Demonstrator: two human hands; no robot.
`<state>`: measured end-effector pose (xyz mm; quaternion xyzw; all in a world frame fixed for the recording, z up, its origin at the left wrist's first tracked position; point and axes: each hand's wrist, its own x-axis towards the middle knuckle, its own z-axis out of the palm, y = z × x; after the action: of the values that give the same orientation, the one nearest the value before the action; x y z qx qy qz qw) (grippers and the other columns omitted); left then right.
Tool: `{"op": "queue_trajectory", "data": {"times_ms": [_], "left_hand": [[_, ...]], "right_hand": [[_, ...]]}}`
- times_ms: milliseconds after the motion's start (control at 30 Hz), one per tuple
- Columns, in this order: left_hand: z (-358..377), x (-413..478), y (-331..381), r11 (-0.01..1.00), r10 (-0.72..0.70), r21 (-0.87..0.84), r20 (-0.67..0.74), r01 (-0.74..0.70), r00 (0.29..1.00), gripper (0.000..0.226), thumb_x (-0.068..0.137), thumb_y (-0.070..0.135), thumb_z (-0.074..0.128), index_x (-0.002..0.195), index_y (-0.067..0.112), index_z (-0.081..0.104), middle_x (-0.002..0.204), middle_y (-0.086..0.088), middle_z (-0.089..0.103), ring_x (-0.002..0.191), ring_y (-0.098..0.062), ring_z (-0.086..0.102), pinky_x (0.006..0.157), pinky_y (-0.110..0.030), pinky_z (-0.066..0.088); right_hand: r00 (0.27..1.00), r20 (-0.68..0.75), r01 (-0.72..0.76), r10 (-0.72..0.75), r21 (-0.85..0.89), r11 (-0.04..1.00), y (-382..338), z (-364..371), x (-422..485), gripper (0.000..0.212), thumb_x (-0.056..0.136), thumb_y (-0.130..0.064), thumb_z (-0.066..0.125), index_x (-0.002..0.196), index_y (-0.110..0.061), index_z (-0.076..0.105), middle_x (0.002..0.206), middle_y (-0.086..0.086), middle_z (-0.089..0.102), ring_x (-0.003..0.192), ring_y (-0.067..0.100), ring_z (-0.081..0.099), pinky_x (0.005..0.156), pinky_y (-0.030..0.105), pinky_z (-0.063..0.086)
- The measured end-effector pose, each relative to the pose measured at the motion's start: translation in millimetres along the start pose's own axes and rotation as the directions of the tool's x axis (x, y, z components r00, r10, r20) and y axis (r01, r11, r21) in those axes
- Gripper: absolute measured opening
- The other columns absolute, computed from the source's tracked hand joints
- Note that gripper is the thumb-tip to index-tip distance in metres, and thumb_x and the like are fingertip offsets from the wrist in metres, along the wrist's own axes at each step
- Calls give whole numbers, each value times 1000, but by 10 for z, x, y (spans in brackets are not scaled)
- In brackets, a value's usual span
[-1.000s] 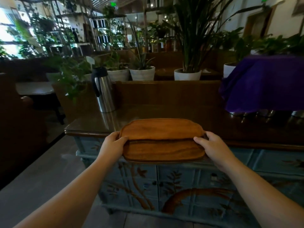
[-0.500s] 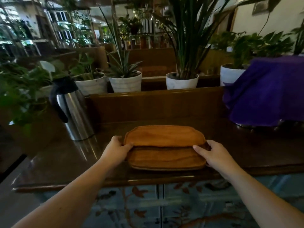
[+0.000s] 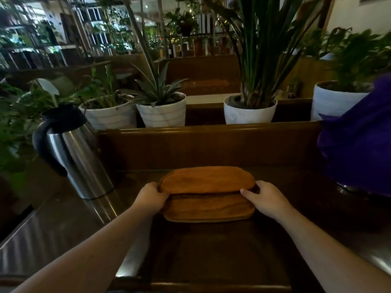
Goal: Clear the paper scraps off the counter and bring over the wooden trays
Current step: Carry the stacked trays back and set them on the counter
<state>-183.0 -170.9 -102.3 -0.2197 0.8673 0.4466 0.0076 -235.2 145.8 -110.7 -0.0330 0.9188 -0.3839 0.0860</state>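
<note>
Two stacked wooden trays [image 3: 208,193] lie on the dark wooden counter [image 3: 211,250], the upper one shifted back from the lower. My left hand [image 3: 151,198] grips the stack's left end and my right hand [image 3: 265,197] grips its right end. The trays look level and low over the countertop, near its back. I see no paper scraps anywhere on the counter.
A steel thermos jug [image 3: 74,153] with a black handle stands at the left. A purple cloth [image 3: 357,144] covers something at the right. A raised wooden ledge [image 3: 211,132] behind the trays carries several white plant pots [image 3: 249,113].
I have stepped up to the counter with the trays in both hands. The stack has gone from in front of the cabinet edge to well over the countertop.
</note>
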Motion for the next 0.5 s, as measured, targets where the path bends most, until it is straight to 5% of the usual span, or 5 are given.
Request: {"op": "queue_trajectory", "data": {"times_ms": [267, 500], "left_hand": [[-13, 323, -15, 997, -60, 40, 18, 60, 998, 8, 84, 26, 65, 90, 22, 60, 87, -1, 67, 73, -11, 66, 48, -21, 47], [-19, 314, -116, 995, 40, 90, 23, -42, 999, 9, 85, 30, 66, 81, 26, 59, 78, 3, 66, 57, -1, 64, 38, -11, 42]], "right_hand": [[999, 32, 3, 3, -183, 983, -68, 56, 294, 33, 91, -54, 54, 102, -23, 58, 94, 1, 62, 82, 15, 60, 73, 36, 54], [1000, 6, 21, -20, -290, 957, -103, 51, 306, 37, 91, -57, 50, 102, -22, 57, 92, -1, 60, 79, 13, 58, 70, 33, 53]]}}
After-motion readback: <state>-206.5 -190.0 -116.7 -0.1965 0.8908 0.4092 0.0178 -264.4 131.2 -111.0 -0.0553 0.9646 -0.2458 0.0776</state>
